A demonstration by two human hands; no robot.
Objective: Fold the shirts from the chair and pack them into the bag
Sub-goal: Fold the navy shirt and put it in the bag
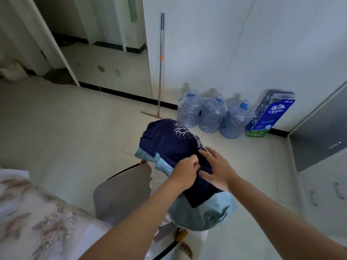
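The top shirt on the chair is navy blue with a white web-like line print. Under it lie a light blue shirt and a dull teal one. The chair seat is grey with a black rim and orange corner pieces. The bedcover is white with brownish-pink flowers. The floor is pale cream tile edged by a black skirting. Three water jugs are clear blue with blue caps. The tissue pack is blue, white and green. The mop handle is silver with an orange band.
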